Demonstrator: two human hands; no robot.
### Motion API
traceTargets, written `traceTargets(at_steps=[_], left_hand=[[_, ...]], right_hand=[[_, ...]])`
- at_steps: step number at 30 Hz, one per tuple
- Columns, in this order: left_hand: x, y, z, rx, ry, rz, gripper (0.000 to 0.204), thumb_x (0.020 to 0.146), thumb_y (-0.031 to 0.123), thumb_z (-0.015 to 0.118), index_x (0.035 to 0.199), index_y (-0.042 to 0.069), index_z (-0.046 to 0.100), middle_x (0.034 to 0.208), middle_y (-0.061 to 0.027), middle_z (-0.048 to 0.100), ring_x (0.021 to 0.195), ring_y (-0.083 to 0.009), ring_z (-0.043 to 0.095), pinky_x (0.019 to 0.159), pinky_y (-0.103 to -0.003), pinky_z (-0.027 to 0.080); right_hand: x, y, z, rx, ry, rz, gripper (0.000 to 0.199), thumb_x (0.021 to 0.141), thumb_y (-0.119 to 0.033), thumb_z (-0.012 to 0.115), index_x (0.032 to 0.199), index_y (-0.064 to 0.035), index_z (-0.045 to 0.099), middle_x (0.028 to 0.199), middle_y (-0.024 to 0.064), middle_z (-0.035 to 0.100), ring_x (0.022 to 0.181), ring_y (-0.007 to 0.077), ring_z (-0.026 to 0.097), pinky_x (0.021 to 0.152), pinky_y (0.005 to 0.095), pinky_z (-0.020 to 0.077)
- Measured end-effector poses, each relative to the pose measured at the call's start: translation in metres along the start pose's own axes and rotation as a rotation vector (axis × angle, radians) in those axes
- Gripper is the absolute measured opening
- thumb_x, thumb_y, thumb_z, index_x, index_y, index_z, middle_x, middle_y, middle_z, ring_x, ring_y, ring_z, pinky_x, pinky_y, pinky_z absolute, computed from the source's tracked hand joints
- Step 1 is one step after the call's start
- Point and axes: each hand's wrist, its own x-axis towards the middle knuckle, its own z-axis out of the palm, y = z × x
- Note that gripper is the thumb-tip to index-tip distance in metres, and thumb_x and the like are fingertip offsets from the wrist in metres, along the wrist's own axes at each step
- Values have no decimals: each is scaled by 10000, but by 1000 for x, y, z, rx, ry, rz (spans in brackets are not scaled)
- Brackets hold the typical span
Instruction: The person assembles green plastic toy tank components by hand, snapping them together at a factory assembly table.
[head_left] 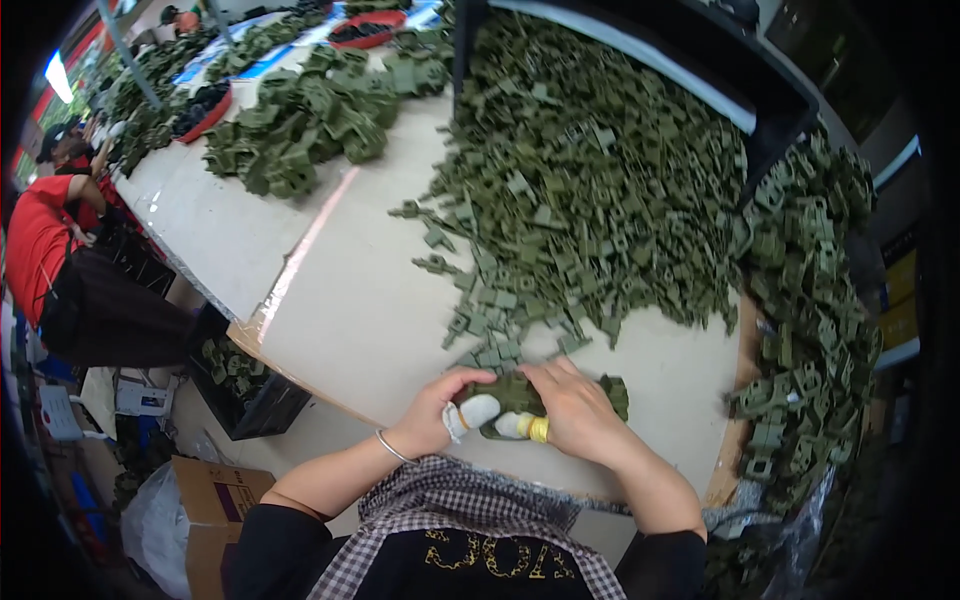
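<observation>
Your left hand (437,405) and right hand (575,405) clench one green plastic part (512,392) between taped thumbs, low centre. Close by, for easy reach, sits the green parts heap (590,190).

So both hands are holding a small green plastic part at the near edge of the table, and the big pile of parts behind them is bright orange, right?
Not quite. The head view shows the pile of parts is olive green, not orange. The rest stands: both the left hand and right hand hold a small green plastic part at the near edge of the table.
</observation>
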Motion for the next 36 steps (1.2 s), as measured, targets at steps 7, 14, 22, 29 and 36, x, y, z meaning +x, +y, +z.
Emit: traceTargets(at_steps=[7,14,22,29,36], left_hand=[[-6,1,-3,-94,-149,-55,407,813,135,620,1183,71,463,1046,-46,509,943,-115,491,826,-256,405],[5,44,-93,-281,134,47,285,851,74,524,1130,27,485,1068,-61,540,1000,-147,521,858,-282,433],[143,76,-303,-739,897,149,343,902,265,439,1097,-14,401,1116,-202,488,1040,-295,515,930,-428,432],[117,36,-185,-532,590,-16,555,831,413,562,1213,34,426,1214,-94,488,1152,-191,440,996,-332,329],[41,17,-68,-669,413,-246,290,862,305,543,1058,91,555,1004,-22,610,887,-117,572,759,-245,463]], right_hand=[[-11,-15,4,-23,54,-29,665,635,-272,736,1169,0,448,1079,187,513,1018,347,477,842,386,416],[-77,-34,-30,122,677,1,561,694,-184,668,1173,19,457,1194,168,477,1123,294,439,940,375,345],[-112,19,7,274,824,329,421,703,-38,597,1114,6,516,1118,143,529,1037,263,511,914,340,378],[-160,64,15,-35,1129,731,576,678,-24,647,1204,-19,413,1229,187,402,1126,345,407,962,390,328],[-177,150,-16,-207,1432,1151,775,736,-84,651,1351,-23,183,1281,200,314,1153,357,377,977,404,306]])
